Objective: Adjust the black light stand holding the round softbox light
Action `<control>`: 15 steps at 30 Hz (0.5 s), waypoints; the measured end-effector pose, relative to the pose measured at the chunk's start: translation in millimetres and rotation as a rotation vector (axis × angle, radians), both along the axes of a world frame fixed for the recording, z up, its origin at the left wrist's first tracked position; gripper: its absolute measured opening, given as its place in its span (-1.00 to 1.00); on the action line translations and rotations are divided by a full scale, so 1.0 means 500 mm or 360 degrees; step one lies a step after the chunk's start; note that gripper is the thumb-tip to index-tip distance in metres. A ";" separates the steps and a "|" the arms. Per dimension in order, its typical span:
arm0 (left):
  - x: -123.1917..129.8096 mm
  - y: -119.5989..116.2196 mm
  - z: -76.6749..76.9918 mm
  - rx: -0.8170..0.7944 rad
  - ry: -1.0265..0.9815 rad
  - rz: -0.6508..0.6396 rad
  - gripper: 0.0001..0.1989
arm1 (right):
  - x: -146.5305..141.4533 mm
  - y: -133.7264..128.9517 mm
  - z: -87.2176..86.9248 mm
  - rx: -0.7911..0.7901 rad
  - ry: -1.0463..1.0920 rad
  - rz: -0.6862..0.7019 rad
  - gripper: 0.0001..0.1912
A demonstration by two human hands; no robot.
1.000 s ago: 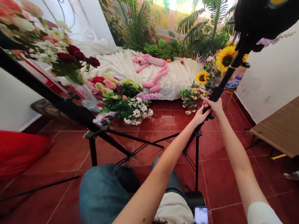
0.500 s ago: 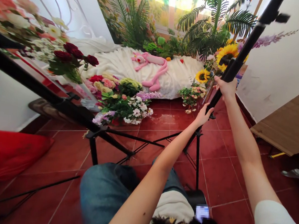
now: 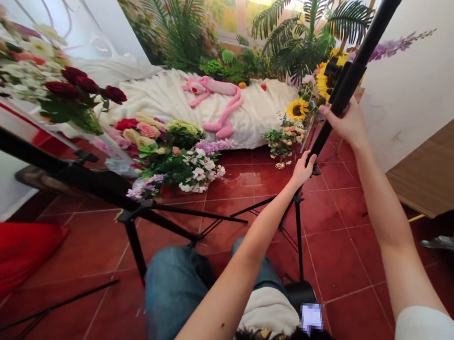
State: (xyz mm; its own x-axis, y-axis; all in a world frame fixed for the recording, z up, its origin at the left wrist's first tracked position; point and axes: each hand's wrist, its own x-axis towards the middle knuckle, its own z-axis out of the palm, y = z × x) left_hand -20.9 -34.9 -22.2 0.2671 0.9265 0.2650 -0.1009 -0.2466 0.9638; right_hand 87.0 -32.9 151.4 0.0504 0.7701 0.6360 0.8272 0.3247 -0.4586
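Observation:
A black tripod stand [image 3: 362,60] slants up to the right, its lower legs on the red tiled floor. Low on its pole, my left hand [image 3: 302,170] is wrapped round the black tube. Higher up, my right hand [image 3: 346,122] grips the same pole just below a thicker joint with a knob [image 3: 333,67]. My right thumb lies across the near side of the tube, while the other fingers are partly hidden behind it. Sunflowers [image 3: 298,108] stand just behind the pole.
A second black stand [image 3: 104,184] crosses the left side. Beyond are flower bunches [image 3: 200,160] and a pink plush toy [image 3: 222,88] on white cloth [image 3: 158,88]. A red bag [image 3: 11,258] lies left; a brown board [image 3: 439,166] leans right.
The view has shifted, so the flowers and toy sit further left. My right hand has turned a little around the pole, and the joint's knob now shows on the pole's left side.

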 end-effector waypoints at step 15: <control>-0.021 0.008 0.017 -0.0158 -0.0101 -0.0061 -0.64 | 0.000 -0.172 -0.223 -0.0912 -0.0596 -0.0106 -0.62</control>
